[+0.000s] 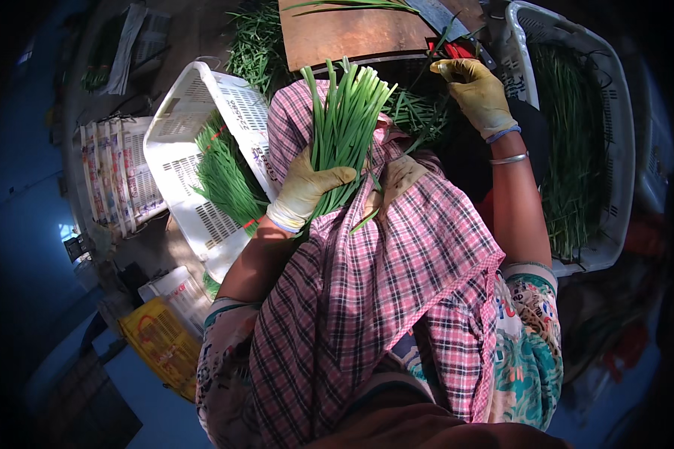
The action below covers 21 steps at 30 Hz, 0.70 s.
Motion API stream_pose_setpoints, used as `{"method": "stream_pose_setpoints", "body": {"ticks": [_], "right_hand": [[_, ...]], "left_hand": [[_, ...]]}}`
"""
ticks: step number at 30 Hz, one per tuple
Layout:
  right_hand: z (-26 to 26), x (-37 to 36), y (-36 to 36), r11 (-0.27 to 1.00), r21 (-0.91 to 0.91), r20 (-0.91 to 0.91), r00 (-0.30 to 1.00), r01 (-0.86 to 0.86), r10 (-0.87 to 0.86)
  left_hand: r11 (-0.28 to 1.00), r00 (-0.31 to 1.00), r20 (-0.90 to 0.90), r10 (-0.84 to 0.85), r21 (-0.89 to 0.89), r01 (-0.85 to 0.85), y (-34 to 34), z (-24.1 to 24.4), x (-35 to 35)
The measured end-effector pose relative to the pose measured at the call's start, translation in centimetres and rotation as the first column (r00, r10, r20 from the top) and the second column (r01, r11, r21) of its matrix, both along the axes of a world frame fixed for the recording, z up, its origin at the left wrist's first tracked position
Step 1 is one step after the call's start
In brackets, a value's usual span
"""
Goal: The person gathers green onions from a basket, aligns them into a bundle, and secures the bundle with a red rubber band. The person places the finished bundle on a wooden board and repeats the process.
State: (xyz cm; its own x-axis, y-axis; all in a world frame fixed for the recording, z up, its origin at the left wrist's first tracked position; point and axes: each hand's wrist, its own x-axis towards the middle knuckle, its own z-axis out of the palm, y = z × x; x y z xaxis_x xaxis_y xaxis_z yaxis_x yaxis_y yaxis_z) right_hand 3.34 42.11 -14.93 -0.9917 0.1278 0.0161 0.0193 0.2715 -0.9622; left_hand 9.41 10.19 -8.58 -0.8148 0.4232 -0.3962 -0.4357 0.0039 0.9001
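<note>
My left hand (314, 188), in a yellowish glove, grips a bunch of green chives (348, 123) with its thumb across the leaves. The pale cut ends point up and away from me, and the leaf tips hang down over a pink plaid apron (393, 236). My right hand (474, 92), gloved too, is raised to the right with thumb and fingers bent together. A thin leaf passes close to its fingertips; whether they pinch it cannot be made out. Beyond that hand lie a knife (438, 19) and a red item (459, 50) by a wooden board (348, 33).
A white plastic crate (182, 149) tilts at my left, holding chive bundles (230, 174) with red ties. Another white crate (623, 168) with chives (567, 146) stands at the right. Loose leaves (258, 47) lie beside the board. A yellow crate (163, 342) sits lower left.
</note>
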Motion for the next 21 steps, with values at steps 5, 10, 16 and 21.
{"method": "stream_pose_setpoints", "body": {"ticks": [5,10,16,21], "right_hand": [[6.1,1.7,-6.7,0.974,-0.122,0.105,0.973,-0.192,0.205],[3.7,0.9,-8.4,0.859,-0.445,0.223,0.898,-0.254,0.381],[1.9,0.6,-7.8,0.931,-0.345,0.224,0.953,-0.121,0.207],[0.9,-1.2,-3.4,0.933,-0.234,-0.095,0.949,0.272,-0.3]], "left_hand": [[0.99,0.995,-0.091,-0.05,-0.136,0.037,0.6,1.4,0.3],[0.994,0.997,-0.072,-0.031,-0.108,0.023,0.8,2.0,0.6],[0.999,0.999,-0.015,-0.045,0.01,0.045,1.1,2.0,0.2],[1.0,0.999,0.039,-0.009,0.023,0.008,0.5,0.9,0.5]]}}
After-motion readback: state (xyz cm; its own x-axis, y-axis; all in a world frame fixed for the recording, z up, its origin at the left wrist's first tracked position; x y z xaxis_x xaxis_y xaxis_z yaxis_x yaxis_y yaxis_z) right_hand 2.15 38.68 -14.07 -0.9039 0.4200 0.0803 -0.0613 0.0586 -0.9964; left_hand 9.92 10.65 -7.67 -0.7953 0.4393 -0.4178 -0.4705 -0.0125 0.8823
